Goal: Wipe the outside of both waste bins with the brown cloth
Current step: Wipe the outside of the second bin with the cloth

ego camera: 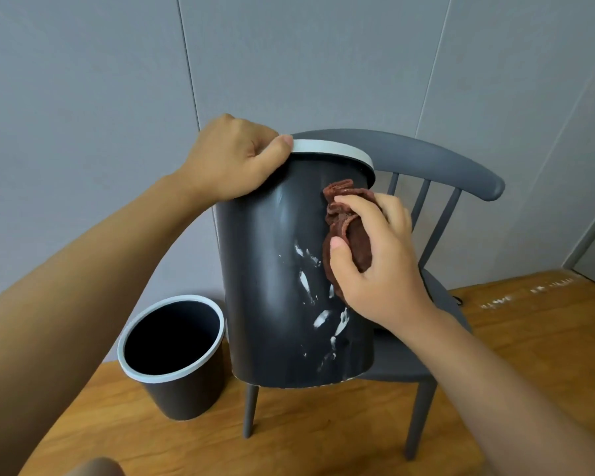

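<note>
A dark grey waste bin (272, 269) with a pale rim is held up in the air in front of a chair. My left hand (234, 159) grips its rim at the top left, thumb over the edge. My right hand (375, 259) holds the bunched brown cloth (349, 228) and presses it against the bin's right side. White smears mark the bin's wall below the cloth. A second, matching waste bin (179, 386) stands upright on the wooden floor at the lower left, its opening facing up.
A grey wooden chair (426, 159) stands right behind the lifted bin, against a grey panelled wall. The floor (529, 321) is wood, with white scuffs at the right. A door edge shows at the far right.
</note>
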`<state>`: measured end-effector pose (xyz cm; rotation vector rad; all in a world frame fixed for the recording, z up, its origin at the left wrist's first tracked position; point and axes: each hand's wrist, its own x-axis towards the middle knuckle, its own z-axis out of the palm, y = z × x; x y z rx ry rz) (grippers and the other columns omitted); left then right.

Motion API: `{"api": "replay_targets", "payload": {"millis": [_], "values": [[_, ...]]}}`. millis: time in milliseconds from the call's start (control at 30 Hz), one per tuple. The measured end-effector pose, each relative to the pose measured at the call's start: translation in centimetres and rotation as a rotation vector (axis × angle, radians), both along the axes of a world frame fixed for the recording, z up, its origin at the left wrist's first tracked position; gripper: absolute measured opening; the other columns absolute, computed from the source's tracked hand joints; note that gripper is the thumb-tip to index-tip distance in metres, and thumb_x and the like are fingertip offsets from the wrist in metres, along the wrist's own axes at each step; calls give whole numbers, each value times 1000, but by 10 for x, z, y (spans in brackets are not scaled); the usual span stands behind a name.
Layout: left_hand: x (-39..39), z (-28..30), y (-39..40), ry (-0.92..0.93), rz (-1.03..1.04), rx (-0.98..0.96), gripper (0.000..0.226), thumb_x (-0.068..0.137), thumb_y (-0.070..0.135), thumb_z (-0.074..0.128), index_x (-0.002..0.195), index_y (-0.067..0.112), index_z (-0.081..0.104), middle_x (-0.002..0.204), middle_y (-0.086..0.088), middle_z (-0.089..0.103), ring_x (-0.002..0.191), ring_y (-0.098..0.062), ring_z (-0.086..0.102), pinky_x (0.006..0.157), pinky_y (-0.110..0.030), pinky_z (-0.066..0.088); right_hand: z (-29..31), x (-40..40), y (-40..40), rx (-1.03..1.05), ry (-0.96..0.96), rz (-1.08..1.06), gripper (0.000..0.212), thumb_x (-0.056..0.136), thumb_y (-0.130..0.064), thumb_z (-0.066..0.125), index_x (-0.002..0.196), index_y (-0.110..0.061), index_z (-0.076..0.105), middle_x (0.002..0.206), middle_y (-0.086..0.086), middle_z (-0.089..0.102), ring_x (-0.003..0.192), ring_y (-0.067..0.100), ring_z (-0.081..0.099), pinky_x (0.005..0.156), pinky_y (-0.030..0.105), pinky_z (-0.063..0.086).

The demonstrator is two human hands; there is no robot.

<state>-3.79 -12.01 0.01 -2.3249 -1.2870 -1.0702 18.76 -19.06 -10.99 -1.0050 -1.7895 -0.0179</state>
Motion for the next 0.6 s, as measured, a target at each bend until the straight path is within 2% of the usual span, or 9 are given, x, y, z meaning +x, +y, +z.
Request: {"api": "replay_targets", "payload": {"millis": [33,133,233,333,433,500,600], "values": [[3,8,-2,35,-12,-32,45,91,43,40,60,13,27,50,-7,31,52,-25,29,52,-43,34,-2,2,-1,25,-10,17,50,93,-34,56,140,-16,60,136,0,49,128,24,48,110,20,37],[26,23,-5,63,-50,-112,41,93,38,42,61,11,39,57,-8,40,62,-31,42,58,-45,41,-9,4,-4,48,-80,74,50,93,-30,58,139,-13,61,136,3,52,127,25,49,111,27,41],[47,14,1,142,86,-12,50,100,54,39,66,18,44,57,2,41,70,-33,46,60,-38,34,-10,9,-3,40,-132,81,49,93,-30,60,140,-15,61,135,1,51,127,24,50,111,29,41],[49,4,8,146,165,83,52,97,60,41,78,16,59,58,2,43,71,-33,49,60,-36,33,-4,16,7,-40,-26,75,45,97,-33,60,141,-22,59,135,-4,47,131,19,51,115,30,41],[48,3,11,96,133,91,53,96,63,45,78,15,61,57,1,46,69,-33,49,60,-36,35,-4,11,9,-54,64,52,42,98,-37,59,137,-23,63,131,-5,47,129,19,53,114,32,42],[48,1,12,66,101,100,55,94,64,47,73,14,57,54,0,43,66,-34,47,58,-35,32,-14,10,0,31,-17,62,38,95,-31,63,131,-17,68,126,-1,50,121,25,56,109,34,45],[47,0,11,38,73,86,55,93,67,50,67,18,49,51,2,39,63,-32,45,59,-34,29,-33,19,-18,140,-237,158,33,89,-20,71,121,-11,73,118,6,56,106,28,59,95,37,52]]}}
